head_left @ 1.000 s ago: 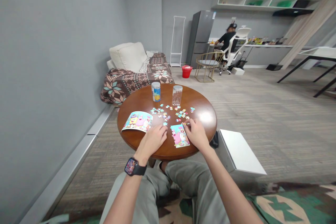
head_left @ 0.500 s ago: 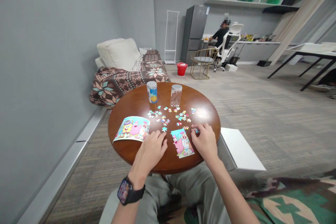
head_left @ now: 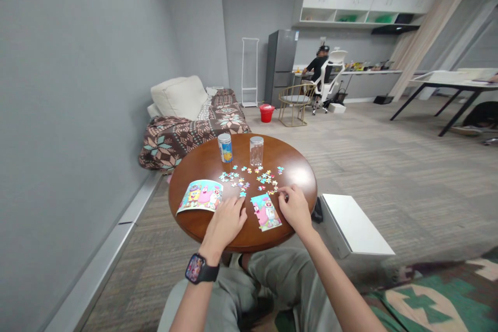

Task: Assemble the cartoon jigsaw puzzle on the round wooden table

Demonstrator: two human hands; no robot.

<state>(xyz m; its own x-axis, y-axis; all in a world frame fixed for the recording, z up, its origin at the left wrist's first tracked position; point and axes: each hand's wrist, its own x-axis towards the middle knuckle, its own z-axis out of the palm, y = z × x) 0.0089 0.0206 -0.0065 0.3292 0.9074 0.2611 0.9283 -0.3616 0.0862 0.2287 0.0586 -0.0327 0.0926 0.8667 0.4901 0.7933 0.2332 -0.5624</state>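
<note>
A partly joined jigsaw puzzle (head_left: 266, 212) with pink and white cartoon figures lies on the round wooden table (head_left: 241, 241) between my hands. My left hand (head_left: 229, 219) rests on the tabletop, fingers loosely extended and thumb apart, holding nothing visible. A light-blue puzzle piece (head_left: 243, 194) is just beyond its fingertips. To the right of the joined part, my right hand (head_left: 294, 209) has its index finger reaching toward the loose puzzle pieces (head_left: 266, 178); its thumb stands apart and the other fingers are curled. The space under that palm is hidden. The picture sheet (head_left: 199, 195) curls at left.
A blue-labelled jar (head_left: 225, 148) and a clear lidded jar (head_left: 256, 152) stand toward the far side of the table. A white box (head_left: 356, 224) is beside the table at right. Beyond are a blanket-covered couch (head_left: 194, 129), a red bucket (head_left: 266, 113) and a seated person (head_left: 317, 68).
My right hand has shifted slightly left, its index finger nearer the loose pieces. The blue piece seen by its fingers is now out of sight. My left hand stays in place; the camera has tilted up.
</note>
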